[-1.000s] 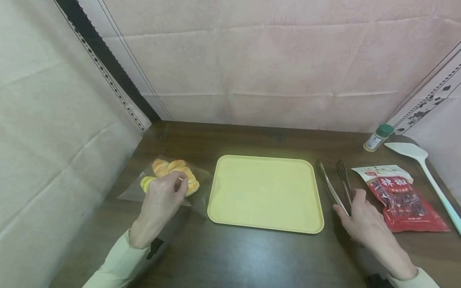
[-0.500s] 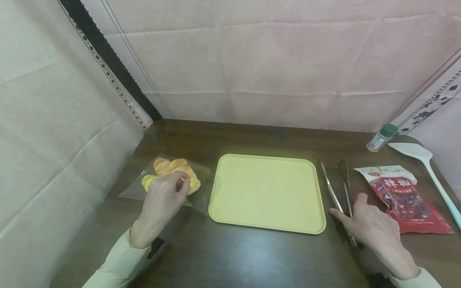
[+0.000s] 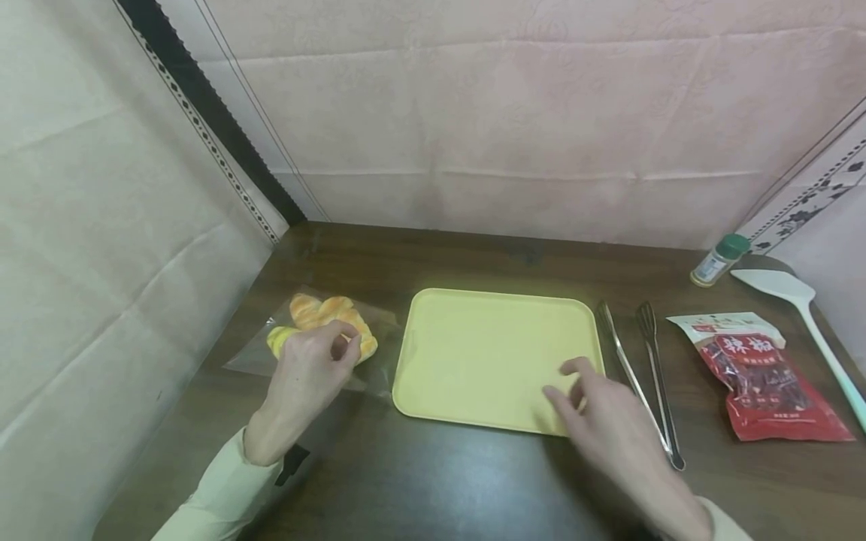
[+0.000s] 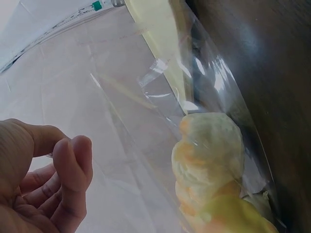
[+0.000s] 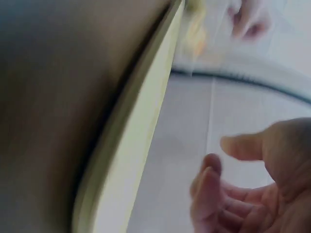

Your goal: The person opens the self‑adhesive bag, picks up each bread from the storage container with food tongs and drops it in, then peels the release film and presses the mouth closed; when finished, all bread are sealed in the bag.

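Note:
A braided bread roll (image 3: pixel 327 311) with a yellow piece (image 3: pixel 277 340) beside it lies in a clear plastic bag (image 3: pixel 246 359) on the left of the table. My left hand (image 3: pixel 313 361) is over them, thumb and fingertips pinching the bag; in the left wrist view its film rises toward the fingers (image 4: pixel 80 160). Over the front right corner of the yellow tray (image 3: pixel 494 353), my right hand (image 3: pixel 609 417) holds nothing, thumb and fingers apart. Metal tongs (image 3: pixel 666 421) lie right of the tray, just beyond that hand.
A red and white food packet (image 3: pixel 764 376) lies to the right of the tongs. Behind it are a green-capped jar (image 3: pixel 719 261) and a pale spatula (image 3: pixel 785 285). Pale cloth (image 3: pixel 473 128) hangs around the table's back and left sides.
My right hand has let go of the tongs and moved left over the tray's corner. The tongs stay on the table. My left hand keeps its place at the bag.

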`<state>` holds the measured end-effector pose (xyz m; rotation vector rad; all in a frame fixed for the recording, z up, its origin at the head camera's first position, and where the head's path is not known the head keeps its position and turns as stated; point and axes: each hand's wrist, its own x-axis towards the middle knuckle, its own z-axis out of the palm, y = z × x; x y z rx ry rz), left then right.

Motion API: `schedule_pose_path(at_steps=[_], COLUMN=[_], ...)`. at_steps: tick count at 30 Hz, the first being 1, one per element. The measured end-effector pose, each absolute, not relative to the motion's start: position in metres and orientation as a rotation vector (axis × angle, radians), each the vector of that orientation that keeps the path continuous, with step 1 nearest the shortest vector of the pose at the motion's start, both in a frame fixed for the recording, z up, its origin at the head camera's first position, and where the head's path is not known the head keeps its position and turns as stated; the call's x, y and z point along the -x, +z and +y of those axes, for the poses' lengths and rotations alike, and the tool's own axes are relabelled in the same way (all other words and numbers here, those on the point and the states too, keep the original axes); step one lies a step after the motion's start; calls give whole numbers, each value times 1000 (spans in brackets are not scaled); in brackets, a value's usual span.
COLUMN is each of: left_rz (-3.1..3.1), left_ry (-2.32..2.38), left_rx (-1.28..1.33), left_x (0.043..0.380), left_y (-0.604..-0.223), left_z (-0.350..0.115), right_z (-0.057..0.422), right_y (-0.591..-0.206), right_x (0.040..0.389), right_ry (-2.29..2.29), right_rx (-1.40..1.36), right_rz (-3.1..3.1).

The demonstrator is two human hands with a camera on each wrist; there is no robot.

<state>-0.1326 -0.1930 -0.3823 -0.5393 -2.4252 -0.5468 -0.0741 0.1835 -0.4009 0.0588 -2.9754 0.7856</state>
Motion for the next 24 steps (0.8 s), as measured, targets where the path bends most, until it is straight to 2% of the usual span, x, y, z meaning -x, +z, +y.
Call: schedule_pose_path(at_steps=[5, 8, 11, 17, 24], left_rz=[-2459, -2476, -2497, -2514, -2547], left_ry=[-582, -602, -623, -632, -658], left_rx=[526, 512, 499, 491, 469], left_x=[133, 133, 133, 133, 132], left_y=[-380, -379, -378, -376, -376], left_z=[-194, -195, -195, -196, -196], right_z=[118, 84, 51, -5, -37], right_y=[-388, -390, -395, -404, -411], right_x=[68, 65, 62, 65, 75], right_ry=[1237, 1613, 1906, 2352, 2507], right_rx=[-330, -554, -651, -461, -217], right_rz=[-2933, -2856, -2802, -2665, -2513])
